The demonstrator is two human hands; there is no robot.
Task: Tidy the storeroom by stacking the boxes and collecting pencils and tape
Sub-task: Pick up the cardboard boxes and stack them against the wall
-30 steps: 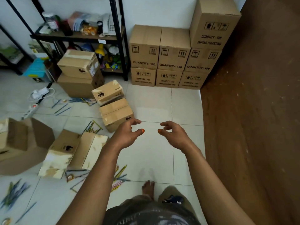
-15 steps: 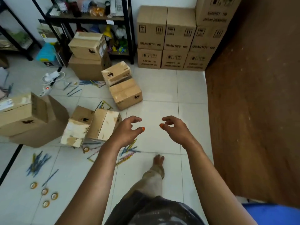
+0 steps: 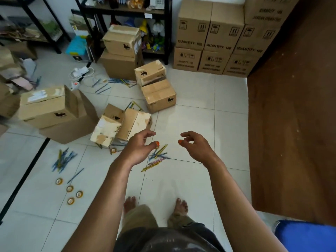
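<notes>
Hovering over white floor tiles (image 3: 190, 179): left hand (image 3: 140, 148) and right hand (image 3: 196, 145), fingers loosely curled, holding nothing. Pencils (image 3: 157, 158) scattered below left hand; tape rolls (image 3: 70, 189) farther left; toppled boxes (image 3: 121, 127) just beyond.

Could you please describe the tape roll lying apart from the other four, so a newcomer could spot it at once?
Start at the two small boxes lying side by side on the floor, ahead of the left hand. The lone tape roll lies at their near edge, while the other four rolls cluster further left, nearer the person.
</notes>
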